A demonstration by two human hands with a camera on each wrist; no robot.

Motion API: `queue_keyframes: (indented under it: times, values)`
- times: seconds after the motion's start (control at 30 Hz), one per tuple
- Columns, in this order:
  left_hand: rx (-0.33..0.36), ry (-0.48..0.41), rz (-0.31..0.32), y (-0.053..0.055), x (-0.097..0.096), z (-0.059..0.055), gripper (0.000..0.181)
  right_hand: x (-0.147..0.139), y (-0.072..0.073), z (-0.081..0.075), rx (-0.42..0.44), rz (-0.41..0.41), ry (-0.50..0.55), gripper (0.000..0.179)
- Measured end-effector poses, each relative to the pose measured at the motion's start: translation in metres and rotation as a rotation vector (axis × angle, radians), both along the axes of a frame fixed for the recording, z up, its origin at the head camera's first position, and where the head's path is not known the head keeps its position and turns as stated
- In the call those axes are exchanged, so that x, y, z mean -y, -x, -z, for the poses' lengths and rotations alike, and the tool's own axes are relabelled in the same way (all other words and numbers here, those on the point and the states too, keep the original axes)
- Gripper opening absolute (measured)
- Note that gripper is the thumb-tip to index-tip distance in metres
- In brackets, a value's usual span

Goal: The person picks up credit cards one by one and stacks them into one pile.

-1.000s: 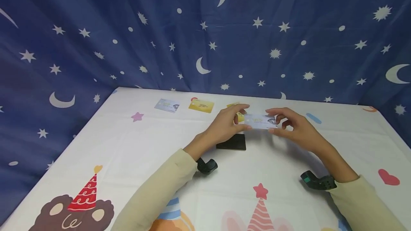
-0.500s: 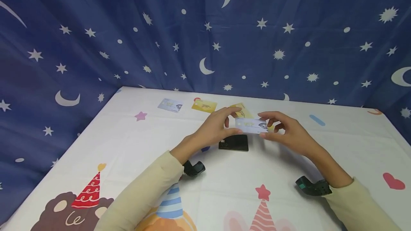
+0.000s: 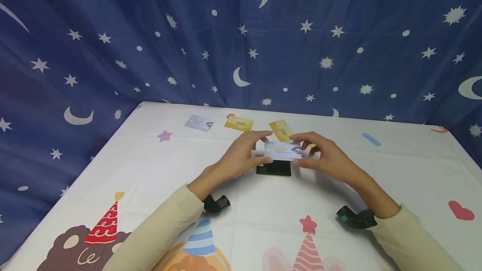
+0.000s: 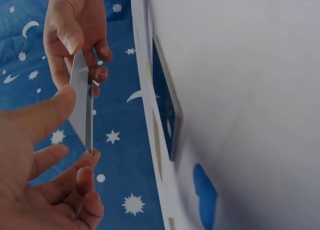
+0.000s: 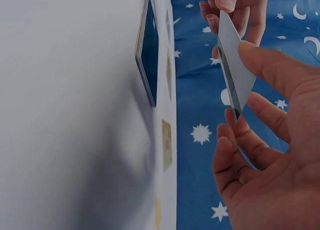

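Observation:
A silver VIP card [image 3: 282, 150] is held up over the table by both hands, one at each short end. My left hand [image 3: 239, 156] pinches its left end between thumb and forefinger, while my right hand [image 3: 331, 159] pinches the right end the same way. Below the raised card lies a black VIP card [image 3: 274, 170], partly covered by it in the head view. Seen from the left wrist, that black card tops a small stack of cards [image 4: 170, 102]. The wrist views show a gap between the held card [image 5: 235, 60] and this stack.
Toward the table's back edge lie another silver card [image 3: 199, 123], a yellow card [image 3: 239, 123] and a tilted yellow card [image 3: 280, 129]. A bit of yellow shows behind the right fingers. A blue star-patterned curtain [image 3: 188, 53] hangs behind the white printed tablecloth [image 3: 263, 221].
Both hands have carried the silver card left and toward the body, from right of the black card to above it. The tilted yellow card behind has come into fuller view.

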State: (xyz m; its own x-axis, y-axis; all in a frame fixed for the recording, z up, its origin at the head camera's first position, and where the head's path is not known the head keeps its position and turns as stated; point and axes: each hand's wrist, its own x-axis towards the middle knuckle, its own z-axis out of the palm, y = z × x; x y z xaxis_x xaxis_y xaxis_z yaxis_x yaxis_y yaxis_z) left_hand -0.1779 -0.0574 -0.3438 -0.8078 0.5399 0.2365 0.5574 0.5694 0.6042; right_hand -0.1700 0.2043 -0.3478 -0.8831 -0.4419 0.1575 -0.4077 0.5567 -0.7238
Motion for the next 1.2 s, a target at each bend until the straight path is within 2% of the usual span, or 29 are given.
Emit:
queue_keyframes:
  times: [0.23,0.5,0.77,1.2]
  values:
    - [0.004,0.025,0.002,0.0,0.008,0.009,0.066,0.005,0.002,0.009,-0.011,-0.036,0.002,0.059]
    - [0.031,0.048,0.042,0.008,0.016,0.02,0.068,0.012,0.002,0.02,-0.034,-0.06,-0.009,0.06]
    - [0.07,0.061,0.058,0.01,0.018,0.027,0.065,0.013,0.001,0.026,-0.032,-0.033,-0.07,0.063]
    - [0.053,0.066,0.062,0.011,0.017,0.033,0.063,0.019,-0.001,0.033,-0.041,-0.014,-0.091,0.06]
